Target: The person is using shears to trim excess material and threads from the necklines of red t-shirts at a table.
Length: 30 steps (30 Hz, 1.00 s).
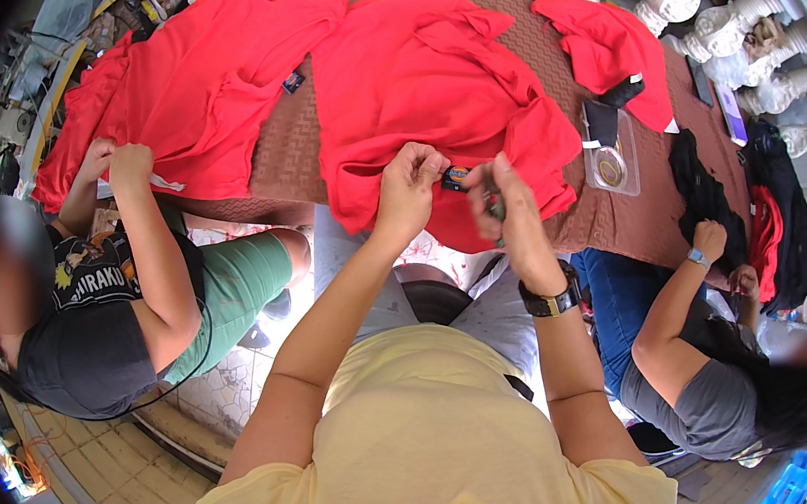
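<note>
While pinched by left hand [408,186] — small dark label [455,178], long axis sideways, toward right hand [508,201].

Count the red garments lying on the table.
3: a red cloth garment at the table's left, a red shirt in the middle by the hands, a smaller red piece at right. Others may be hidden.

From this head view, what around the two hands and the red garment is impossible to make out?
- Small dark tool in the right hand: mostly hidden by its fingers; kind unclear.
- Dark label pinched by the left hand: too small to make out.
- Red garment: lower hem hidden behind both hands.
- Clear packet on the table: contents too small.
</note>
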Each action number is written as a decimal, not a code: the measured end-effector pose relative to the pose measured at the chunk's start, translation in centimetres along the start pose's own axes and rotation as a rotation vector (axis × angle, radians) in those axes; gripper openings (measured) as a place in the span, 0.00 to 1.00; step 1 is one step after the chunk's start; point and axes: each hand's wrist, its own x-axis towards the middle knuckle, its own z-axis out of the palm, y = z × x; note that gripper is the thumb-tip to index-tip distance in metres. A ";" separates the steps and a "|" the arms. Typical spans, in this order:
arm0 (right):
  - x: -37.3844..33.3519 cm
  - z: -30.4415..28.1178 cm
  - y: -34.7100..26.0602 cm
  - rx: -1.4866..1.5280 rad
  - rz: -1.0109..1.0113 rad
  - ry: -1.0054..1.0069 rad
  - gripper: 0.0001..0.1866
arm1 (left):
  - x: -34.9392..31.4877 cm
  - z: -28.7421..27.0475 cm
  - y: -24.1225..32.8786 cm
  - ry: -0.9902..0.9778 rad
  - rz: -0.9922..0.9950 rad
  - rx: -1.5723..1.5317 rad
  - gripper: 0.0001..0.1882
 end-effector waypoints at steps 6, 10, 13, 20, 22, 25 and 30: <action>1.2 -0.1 3.8 0.109 0.197 -0.102 0.25 | -0.7 0.4 0.9 -0.019 0.014 0.011 0.05; 1.8 -0.1 4.2 0.152 0.208 -0.067 0.23 | -0.9 0.0 0.7 -0.087 0.033 -0.012 0.05; 2.4 -0.5 4.6 0.228 0.228 -0.081 0.21 | -1.0 -0.1 0.4 -0.083 0.083 0.003 0.04; 2.7 -0.6 4.3 0.234 0.274 -0.097 0.20 | -1.1 -0.2 0.7 -0.139 0.068 -0.060 0.04; 2.8 -0.6 4.4 0.253 0.282 -0.097 0.20 | -1.1 -0.4 0.5 -0.151 0.063 -0.056 0.04; 2.9 -0.9 4.6 0.349 0.299 -0.176 0.20 | -0.9 -0.5 0.0 -0.154 0.110 -0.038 0.04; 1.6 -0.6 2.6 -0.231 -0.231 0.171 0.17 | -1.0 -2.4 1.2 -0.386 0.235 0.162 0.08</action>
